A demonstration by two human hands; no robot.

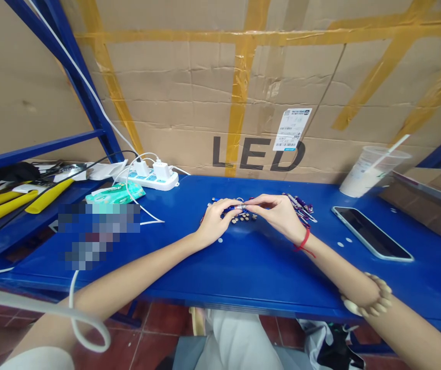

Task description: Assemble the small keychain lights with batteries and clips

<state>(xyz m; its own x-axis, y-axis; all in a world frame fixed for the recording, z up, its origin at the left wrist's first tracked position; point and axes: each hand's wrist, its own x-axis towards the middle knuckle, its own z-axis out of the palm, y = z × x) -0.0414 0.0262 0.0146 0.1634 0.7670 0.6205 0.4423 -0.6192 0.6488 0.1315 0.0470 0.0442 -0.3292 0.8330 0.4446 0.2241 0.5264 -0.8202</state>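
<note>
Over the middle of the blue table (243, 272), my left hand (216, 221) and my right hand (277, 213) meet at their fingertips. Between them they pinch a small blue and silver cylinder (239, 207), lying roughly level. Several small round metal pieces (244, 218) lie on the table just beneath the fingers, partly hidden. Right behind my right hand is a pile of purple and blue metallic pieces (300, 205), some with rings or clips. One small pale disc (220, 240) rests near my left hand.
A phone (372, 233) and a tilted cup with a straw (370, 172) are at the right. At the left are a power strip (151, 178), a green packet (115, 193), white cables and yellow-handled tools (6, 205). Cardboard (189, 103) stands behind the table.
</note>
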